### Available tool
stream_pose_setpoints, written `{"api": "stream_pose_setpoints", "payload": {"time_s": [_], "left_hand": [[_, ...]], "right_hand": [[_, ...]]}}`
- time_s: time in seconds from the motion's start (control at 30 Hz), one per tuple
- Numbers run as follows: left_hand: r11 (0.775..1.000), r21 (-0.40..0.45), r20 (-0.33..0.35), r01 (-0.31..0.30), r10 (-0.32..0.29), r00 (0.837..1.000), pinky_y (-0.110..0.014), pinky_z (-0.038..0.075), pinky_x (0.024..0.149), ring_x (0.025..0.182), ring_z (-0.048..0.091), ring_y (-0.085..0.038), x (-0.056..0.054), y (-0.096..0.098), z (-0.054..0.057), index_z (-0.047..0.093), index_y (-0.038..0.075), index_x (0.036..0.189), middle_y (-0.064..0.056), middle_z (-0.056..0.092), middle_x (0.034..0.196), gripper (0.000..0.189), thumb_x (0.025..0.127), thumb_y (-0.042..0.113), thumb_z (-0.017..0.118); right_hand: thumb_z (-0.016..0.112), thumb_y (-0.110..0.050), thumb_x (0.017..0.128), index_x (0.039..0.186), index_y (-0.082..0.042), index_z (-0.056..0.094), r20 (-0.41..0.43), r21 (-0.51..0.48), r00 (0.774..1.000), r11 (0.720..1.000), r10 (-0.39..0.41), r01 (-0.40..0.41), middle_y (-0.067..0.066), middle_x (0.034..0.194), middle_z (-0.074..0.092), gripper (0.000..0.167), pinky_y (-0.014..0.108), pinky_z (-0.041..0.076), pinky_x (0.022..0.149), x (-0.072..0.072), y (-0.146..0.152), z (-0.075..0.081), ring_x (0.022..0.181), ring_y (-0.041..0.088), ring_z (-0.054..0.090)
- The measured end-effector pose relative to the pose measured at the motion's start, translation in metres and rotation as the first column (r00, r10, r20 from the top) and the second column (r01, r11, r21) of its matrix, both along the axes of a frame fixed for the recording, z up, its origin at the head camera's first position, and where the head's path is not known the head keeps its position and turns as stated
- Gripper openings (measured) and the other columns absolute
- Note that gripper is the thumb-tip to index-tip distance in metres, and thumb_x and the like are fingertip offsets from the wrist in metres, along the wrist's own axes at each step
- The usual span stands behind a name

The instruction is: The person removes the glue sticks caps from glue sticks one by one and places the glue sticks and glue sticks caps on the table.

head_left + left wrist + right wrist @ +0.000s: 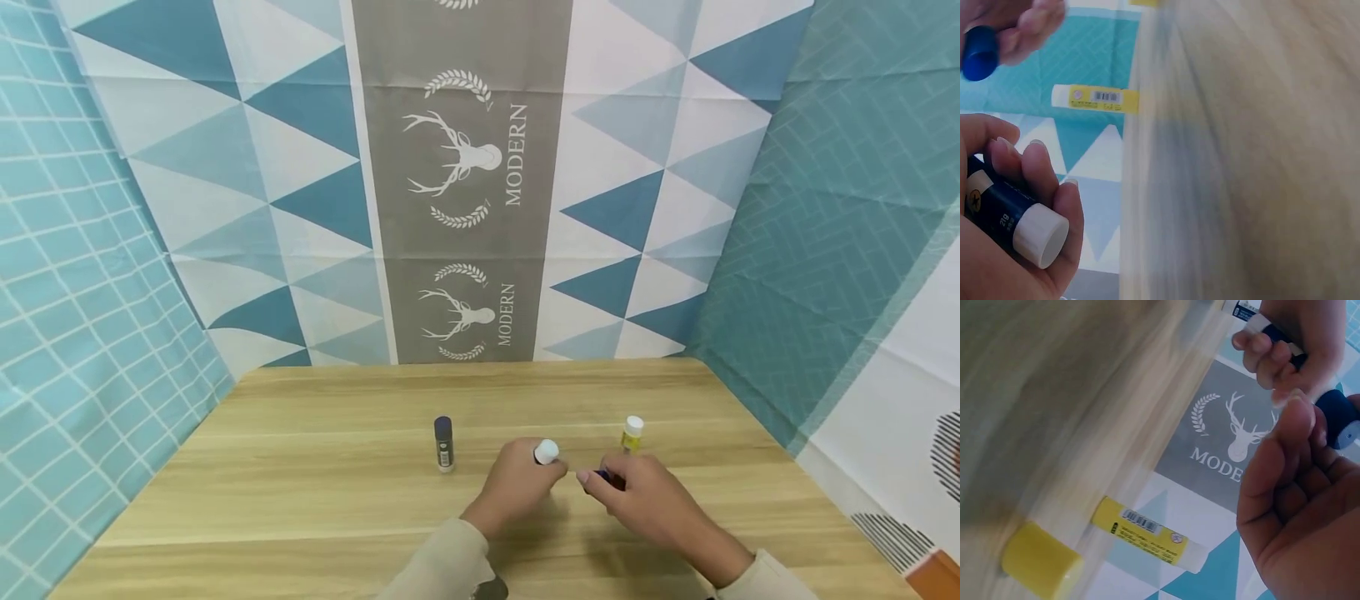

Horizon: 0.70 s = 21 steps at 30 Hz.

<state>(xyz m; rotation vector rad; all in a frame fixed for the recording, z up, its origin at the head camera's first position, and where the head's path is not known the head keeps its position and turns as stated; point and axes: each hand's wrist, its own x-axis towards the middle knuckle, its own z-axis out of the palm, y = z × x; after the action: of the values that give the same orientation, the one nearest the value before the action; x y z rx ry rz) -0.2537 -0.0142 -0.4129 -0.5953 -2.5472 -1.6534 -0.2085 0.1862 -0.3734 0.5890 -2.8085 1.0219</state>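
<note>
My left hand (517, 479) grips a dark blue glue stick (1007, 209) with its fingers wrapped round the barrel; its white end (547, 451) sticks out on top. A short way to the right, my right hand (645, 500) pinches a dark blue cap (1338, 419) between thumb and fingers. The two hands are close together but apart. Just beyond the right hand stands a yellow glue stick (1144, 532), white end up. Near it on the table is a yellow cap (1041, 559), hidden behind the right hand in the head view.
Left of my hands, another dark blue glue stick (444, 444) stands upright, its dark end on top. The wooden table (300, 467) ends at a patterned cloth backdrop (465, 208), with blue tiled cloth (75, 292) on the left side.
</note>
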Motion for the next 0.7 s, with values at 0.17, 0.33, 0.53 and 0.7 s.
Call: {"api": "stream_pose_setpoints", "payload": {"time_s": [0.17, 0.33, 0.53, 0.7], "left_hand": [[0.997, 0.077, 0.095, 0.005, -0.012, 0.995, -0.025, 0.038, 0.049, 0.052, 0.053, -0.010, 0.002, 0.000, 0.001, 0.045, 0.015, 0.061, 0.005, 0.051, 0.055, 0.035, 0.090, 0.021, 0.064], [0.995, 0.098, 0.131, 0.005, -0.018, 0.991, -0.027, 0.037, 0.051, 0.057, 0.058, -0.014, 0.003, 0.001, 0.005, 0.049, 0.014, 0.063, 0.002, 0.056, 0.057, 0.033, 0.090, 0.023, 0.065], [0.994, 0.110, 0.148, 0.009, -0.026, 0.989, -0.028, 0.038, 0.053, 0.060, 0.062, -0.016, 0.004, 0.005, 0.007, 0.051, 0.014, 0.064, 0.001, 0.058, 0.058, 0.031, 0.089, 0.024, 0.067], [0.995, 0.101, 0.153, 0.017, -0.032, 0.988, -0.027, 0.036, 0.052, 0.059, 0.061, -0.015, 0.004, 0.007, 0.006, 0.053, 0.014, 0.065, 0.001, 0.059, 0.058, 0.031, 0.090, 0.025, 0.067]], "right_hand": [[0.058, -0.057, 0.096, 0.067, -0.020, 0.054, 0.063, 0.096, 0.998, 0.995, 0.016, -0.022, -0.012, 0.056, 0.043, 0.047, 0.024, 0.035, 0.047, -0.001, 0.001, -0.011, 0.049, 0.004, 0.038], [0.067, -0.054, 0.091, 0.076, -0.022, 0.060, 0.123, 0.185, 0.990, 0.979, 0.064, -0.087, -0.012, 0.062, 0.051, 0.036, 0.026, 0.037, 0.048, -0.002, 0.000, -0.020, 0.053, 0.006, 0.045], [0.075, -0.046, 0.086, 0.084, -0.024, 0.062, 0.151, 0.227, 0.983, 0.964, 0.106, -0.139, -0.012, 0.066, 0.054, 0.025, 0.028, 0.039, 0.049, -0.002, 0.003, -0.026, 0.055, 0.007, 0.049], [0.079, -0.039, 0.084, 0.089, -0.021, 0.064, 0.193, 0.198, 0.967, 0.959, 0.163, -0.202, -0.012, 0.067, 0.056, 0.023, 0.027, 0.041, 0.049, -0.002, 0.006, -0.030, 0.055, 0.007, 0.051]]}}
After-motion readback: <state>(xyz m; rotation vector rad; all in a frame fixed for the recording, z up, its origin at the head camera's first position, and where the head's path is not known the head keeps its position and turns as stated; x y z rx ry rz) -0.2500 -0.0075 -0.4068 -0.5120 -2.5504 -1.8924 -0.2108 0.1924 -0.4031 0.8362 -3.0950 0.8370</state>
